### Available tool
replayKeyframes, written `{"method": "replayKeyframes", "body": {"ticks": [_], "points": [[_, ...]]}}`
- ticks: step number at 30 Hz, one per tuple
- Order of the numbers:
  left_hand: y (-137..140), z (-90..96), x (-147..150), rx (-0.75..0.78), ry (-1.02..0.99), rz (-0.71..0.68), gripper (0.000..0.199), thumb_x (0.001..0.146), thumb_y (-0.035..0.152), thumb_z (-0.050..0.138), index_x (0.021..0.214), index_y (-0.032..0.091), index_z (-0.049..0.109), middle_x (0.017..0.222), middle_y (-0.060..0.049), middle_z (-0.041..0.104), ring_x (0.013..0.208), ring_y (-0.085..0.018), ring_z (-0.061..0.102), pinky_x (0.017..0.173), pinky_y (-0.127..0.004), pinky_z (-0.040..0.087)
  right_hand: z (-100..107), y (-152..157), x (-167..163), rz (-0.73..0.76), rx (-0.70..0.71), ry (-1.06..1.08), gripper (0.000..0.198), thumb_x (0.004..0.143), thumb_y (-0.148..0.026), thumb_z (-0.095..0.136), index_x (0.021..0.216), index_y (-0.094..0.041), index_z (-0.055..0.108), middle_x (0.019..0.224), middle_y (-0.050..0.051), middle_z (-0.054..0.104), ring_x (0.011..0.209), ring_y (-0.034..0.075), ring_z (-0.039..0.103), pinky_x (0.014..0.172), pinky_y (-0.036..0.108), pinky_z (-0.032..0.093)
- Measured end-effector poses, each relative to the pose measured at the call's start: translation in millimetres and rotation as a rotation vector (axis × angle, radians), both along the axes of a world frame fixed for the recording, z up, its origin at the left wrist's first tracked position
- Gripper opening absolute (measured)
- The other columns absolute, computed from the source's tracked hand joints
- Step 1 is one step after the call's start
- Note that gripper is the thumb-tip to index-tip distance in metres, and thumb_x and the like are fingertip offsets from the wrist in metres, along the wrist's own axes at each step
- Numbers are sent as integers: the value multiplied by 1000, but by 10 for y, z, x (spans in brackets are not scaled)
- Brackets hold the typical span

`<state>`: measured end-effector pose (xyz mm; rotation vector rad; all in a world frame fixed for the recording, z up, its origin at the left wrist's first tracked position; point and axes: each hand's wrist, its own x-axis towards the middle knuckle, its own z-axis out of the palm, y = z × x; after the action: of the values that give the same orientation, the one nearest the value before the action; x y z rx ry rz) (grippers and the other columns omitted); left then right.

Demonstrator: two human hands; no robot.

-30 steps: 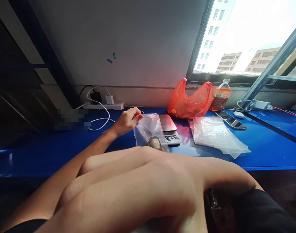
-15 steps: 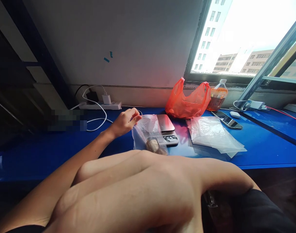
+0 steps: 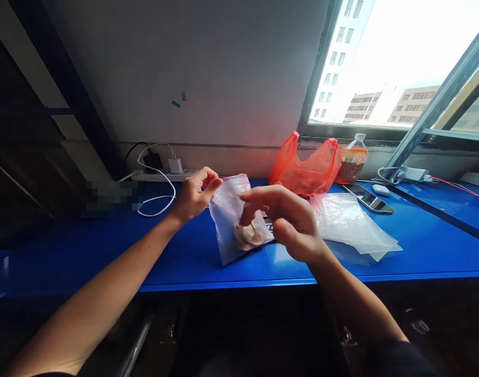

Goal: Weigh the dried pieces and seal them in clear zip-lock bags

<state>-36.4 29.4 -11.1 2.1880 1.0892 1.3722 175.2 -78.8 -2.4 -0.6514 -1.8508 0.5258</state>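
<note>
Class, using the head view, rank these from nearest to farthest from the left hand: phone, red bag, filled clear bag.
1. Filled clear bag: right at the left hand.
2. Red bag: farther right, near the wall.
3. Phone: farthest right.

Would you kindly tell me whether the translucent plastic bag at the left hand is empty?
It is not empty: brownish, rounded contents show through the lower part of the translucent plastic bag.

right hand (image 3: 290,217) | moved from near camera to clear bag (image 3: 224,222) | scale (image 3: 270,227) | more covered
</note>
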Motion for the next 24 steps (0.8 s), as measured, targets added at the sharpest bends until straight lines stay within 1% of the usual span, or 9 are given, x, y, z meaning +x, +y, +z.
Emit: {"method": "replayKeyframes", "body": {"ticks": [3,6,8,10,13,15,18,21,24], "points": [[11,48,-34,102,-171,46,27,84,45,58,79,20,49,59,4,48,50,-10,44,50,-24,36,-116,293,157,-200,-119,106,34,84,-46,58,94,-15,66,74,2,62,65,12,56,59,26,45],[-5,73,-27,170,-305,117,27,85,46,56,80,22,47,57,5,47,49,-11,44,51,-25,38,-298,511,245,-250,-311,149,35,81,-49,60,92,-16,63,69,1,58,66,14,55,57,26,45],[-30,72,3,195,-367,147,26,87,47,54,81,23,45,56,5,45,49,-11,45,51,-25,39,-381,592,237,-217,-455,211,40,77,-52,63,96,-17,58,70,0,56,64,13,55,55,26,46],[-64,64,48,227,-408,156,26,89,48,51,82,23,44,55,6,45,49,-11,46,53,-25,40,-411,631,187,-123,-592,291,48,74,-52,66,106,-20,51,75,-1,57,62,13,57,55,27,48],[-130,67,101,234,-391,142,28,90,49,48,81,23,43,56,5,51,53,-12,51,58,-26,43,-393,649,109,25,-738,430,59,74,-46,69,119,-24,40,82,-1,58,60,13,59,57,28,53],[-176,87,96,170,-325,104,31,89,51,49,80,22,45,63,2,59,60,-14,56,63,-27,45,-368,659,100,46,-763,537,63,73,-41,72,123,-25,38,84,-1,58,61,12,59,55,27,52],[-229,137,26,7,-143,-89,39,88,57,46,76,20,50,64,-2,62,64,-17,58,63,-29,45,-343,686,157,16,-735,643,60,70,-38,73,121,-24,45,90,1,62,65,12,58,48,22,44],[-264,183,-43,-110,-21,-256,44,86,60,46,73,19,53,60,-1,57,52,-14,52,54,-28,42,-339,701,227,54,-695,549,45,71,-42,71,108,-20,58,96,4,65,70,12,58,50,21,41],[-290,204,-48,-147,-21,-286,37,83,56,53,81,19,55,71,-2,57,50,-12,49,45,-24,39,-354,664,232,131,-662,473,42,72,-40,72,107,-21,59,101,4,65,80,13,61,63,22,46]]}}
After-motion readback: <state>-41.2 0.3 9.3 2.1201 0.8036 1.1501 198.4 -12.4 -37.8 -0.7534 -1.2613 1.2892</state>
